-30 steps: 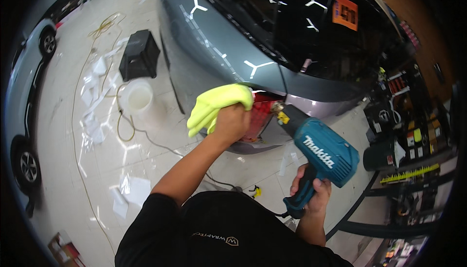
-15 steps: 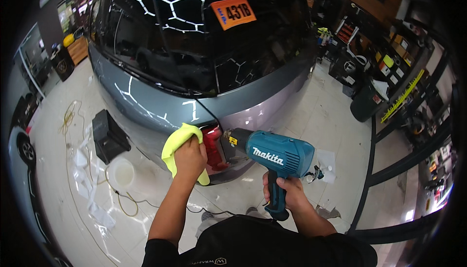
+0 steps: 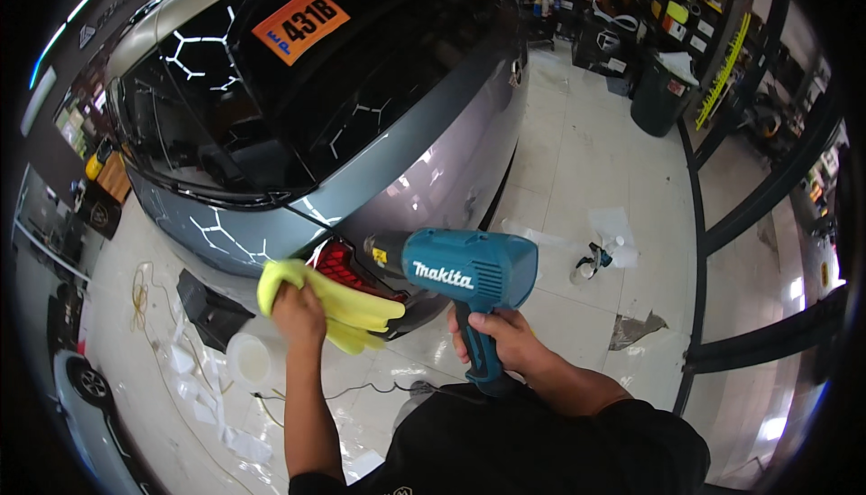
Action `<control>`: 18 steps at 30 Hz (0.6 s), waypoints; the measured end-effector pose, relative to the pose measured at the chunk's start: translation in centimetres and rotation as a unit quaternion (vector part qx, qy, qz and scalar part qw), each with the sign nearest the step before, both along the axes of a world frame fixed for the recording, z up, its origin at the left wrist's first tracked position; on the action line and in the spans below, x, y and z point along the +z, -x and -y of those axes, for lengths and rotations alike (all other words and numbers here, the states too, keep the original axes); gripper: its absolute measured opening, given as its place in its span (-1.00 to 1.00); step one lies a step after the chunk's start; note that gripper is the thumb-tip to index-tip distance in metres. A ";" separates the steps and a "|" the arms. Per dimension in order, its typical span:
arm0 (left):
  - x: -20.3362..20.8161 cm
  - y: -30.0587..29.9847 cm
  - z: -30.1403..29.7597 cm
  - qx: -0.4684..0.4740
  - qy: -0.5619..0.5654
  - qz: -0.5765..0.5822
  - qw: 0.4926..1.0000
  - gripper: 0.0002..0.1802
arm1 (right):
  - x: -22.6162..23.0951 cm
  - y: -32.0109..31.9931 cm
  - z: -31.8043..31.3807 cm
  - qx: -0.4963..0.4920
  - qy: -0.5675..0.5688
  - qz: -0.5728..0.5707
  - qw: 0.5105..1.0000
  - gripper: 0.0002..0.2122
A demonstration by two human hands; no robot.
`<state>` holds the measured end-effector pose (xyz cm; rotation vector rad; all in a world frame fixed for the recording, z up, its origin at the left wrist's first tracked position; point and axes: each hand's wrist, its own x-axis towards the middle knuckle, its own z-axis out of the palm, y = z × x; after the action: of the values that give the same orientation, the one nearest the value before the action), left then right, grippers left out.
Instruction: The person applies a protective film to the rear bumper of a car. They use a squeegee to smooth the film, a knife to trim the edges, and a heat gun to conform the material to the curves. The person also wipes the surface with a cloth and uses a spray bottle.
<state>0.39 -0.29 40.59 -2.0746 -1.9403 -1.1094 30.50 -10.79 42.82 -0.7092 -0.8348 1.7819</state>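
My right hand (image 3: pixel 507 337) is wrapped round the grip of a teal heat gun (image 3: pixel 469 265). The gun's dark nozzle points left, over the red tail light (image 3: pixel 347 265) at the corner of a grey car (image 3: pixel 361 184). I cannot tell whether the nozzle touches anything. A yellow-green cloth (image 3: pixel 356 308) is bunched in my closed left hand (image 3: pixel 299 315). Its loose end spreads rightward across the lower edge of the tail light. The car's rear panel to the right has a purplish sheen.
A black box (image 3: pixel 212 310) and a white bucket (image 3: pixel 253 360) stand on the floor at left, near scraps of white film (image 3: pixel 242 445). A thin cord (image 3: pixel 361 389) runs behind me. A small bottle (image 3: pixel 585 270) stands at right, with a dark bin (image 3: pixel 663 98) farther off.
My view has turned, so the car sits farther left and tilted. The cloth, earlier bunched upright beside the tail light, now stretches out to the right. The heat gun stays in my right hand.
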 end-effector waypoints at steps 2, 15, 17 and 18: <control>-0.5 2.5 0.8 0.017 -0.022 0.014 1.000 -0.77 | 1.0 0.3 0.6 -0.010 0.000 -0.001 1.000 -0.70; 1.5 -5.0 -2.1 -0.055 0.002 -0.129 0.990 -0.67 | -0.5 0.0 0.0 0.007 0.013 -0.075 0.997 -0.80; 1.3 -4.3 -1.7 -0.041 -0.001 -0.105 0.994 -0.67 | -0.7 0.2 -0.1 -0.006 -0.001 -0.053 0.999 -0.67; 1.1 -3.4 -1.5 -0.026 0.008 -0.098 0.995 -0.67 | -0.6 0.4 -0.4 0.007 -0.011 -0.052 0.999 -0.66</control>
<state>3.84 1.21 41.72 -2.1618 -1.8208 -0.8632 30.15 -10.44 42.22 -0.5931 -0.7889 1.8033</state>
